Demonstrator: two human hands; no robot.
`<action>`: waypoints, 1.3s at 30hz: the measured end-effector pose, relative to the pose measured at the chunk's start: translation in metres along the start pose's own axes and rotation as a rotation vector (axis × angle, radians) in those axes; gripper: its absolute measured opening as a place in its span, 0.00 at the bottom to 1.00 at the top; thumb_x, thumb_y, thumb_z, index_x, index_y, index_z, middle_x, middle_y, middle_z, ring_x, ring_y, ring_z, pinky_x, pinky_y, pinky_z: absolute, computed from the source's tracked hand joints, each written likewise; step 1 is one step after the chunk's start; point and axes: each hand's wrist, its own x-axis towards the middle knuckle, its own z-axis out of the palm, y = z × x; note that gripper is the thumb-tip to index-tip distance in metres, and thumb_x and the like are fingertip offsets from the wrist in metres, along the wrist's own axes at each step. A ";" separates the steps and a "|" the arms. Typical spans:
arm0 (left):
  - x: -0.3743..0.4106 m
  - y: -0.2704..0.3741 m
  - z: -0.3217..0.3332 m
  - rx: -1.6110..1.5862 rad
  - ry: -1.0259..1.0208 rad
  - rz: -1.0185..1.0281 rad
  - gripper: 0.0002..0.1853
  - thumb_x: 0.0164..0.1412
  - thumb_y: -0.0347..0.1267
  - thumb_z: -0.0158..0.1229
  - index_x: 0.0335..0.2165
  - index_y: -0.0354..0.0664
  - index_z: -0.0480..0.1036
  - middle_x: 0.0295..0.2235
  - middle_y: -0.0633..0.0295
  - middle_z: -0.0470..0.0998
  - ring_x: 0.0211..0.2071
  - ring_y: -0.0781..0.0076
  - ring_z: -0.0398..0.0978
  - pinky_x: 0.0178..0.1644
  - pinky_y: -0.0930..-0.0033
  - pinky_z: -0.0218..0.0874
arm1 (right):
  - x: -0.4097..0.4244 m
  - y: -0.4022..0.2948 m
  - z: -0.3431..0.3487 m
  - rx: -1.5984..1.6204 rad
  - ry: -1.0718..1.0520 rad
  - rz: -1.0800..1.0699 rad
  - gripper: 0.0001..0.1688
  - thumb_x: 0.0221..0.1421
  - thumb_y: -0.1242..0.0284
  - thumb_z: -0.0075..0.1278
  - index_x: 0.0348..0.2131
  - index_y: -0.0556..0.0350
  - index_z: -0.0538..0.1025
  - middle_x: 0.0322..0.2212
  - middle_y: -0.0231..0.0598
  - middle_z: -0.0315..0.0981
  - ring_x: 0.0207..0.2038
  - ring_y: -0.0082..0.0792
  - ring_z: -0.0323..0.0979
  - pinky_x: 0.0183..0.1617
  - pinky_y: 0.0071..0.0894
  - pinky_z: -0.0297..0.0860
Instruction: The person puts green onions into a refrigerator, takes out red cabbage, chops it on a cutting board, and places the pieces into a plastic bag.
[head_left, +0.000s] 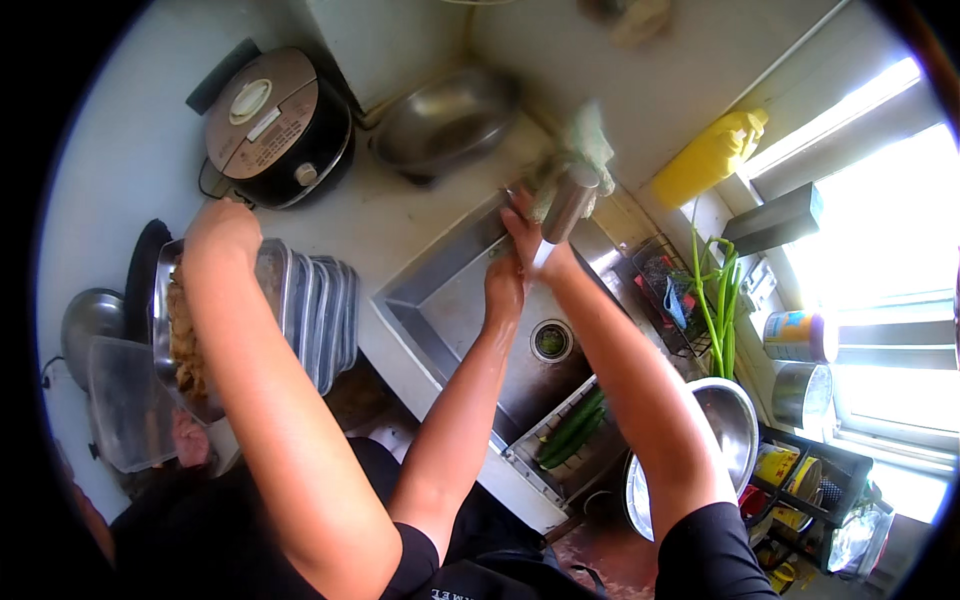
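Water runs from the metal faucet (571, 201) onto both my hands over a stainless steel sink (457, 319). My left hand (504, 285) is curled closed, its knuckles against my right hand (541, 244). The right hand's thumb shows, but the faucet and a pale green cloth (589, 146) partly hide its fingers. I see nothing held in either hand. Below them is the sink drain (552, 341), with green bits in its strainer. Cucumbers (574, 427) lie in a draining basket (529, 442) at the sink's near end.
Another person's arm (277, 397) crosses the left side, its hand (221, 236) near the rice cooker (262, 127). Stacked clear containers (322, 315) and a food-filled metal tray (161, 330) stand beneath. A steel basin (450, 120) lies behind; a metal bowl (731, 420) and green stalks (724, 315) are right.
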 end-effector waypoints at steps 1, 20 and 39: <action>0.009 -0.010 0.001 0.046 0.052 0.130 0.15 0.64 0.36 0.48 0.21 0.45 0.69 0.17 0.67 0.67 0.19 0.77 0.63 0.23 0.69 0.53 | -0.012 -0.008 0.000 0.069 -0.063 0.205 0.36 0.65 0.56 0.47 0.59 0.67 0.67 0.54 0.59 0.70 0.58 0.49 0.68 0.61 0.38 0.62; -0.032 -0.002 0.014 0.706 0.207 0.741 0.06 0.58 0.28 0.60 0.32 0.35 0.74 0.34 0.52 0.72 0.38 0.54 0.70 0.43 0.56 0.61 | -0.066 -0.008 -0.004 0.916 0.120 0.567 0.14 0.65 0.74 0.43 0.41 0.63 0.78 0.35 0.39 0.80 0.38 0.31 0.77 0.43 0.28 0.72; -0.031 -0.009 -0.038 -0.118 -0.247 -0.124 0.17 0.69 0.36 0.53 0.53 0.43 0.70 0.41 0.66 0.77 0.40 0.77 0.74 0.42 0.77 0.63 | -0.054 0.011 0.023 0.467 -0.047 0.629 0.27 0.64 0.52 0.48 0.31 0.60 0.78 0.24 0.39 0.75 0.23 0.33 0.71 0.26 0.37 0.68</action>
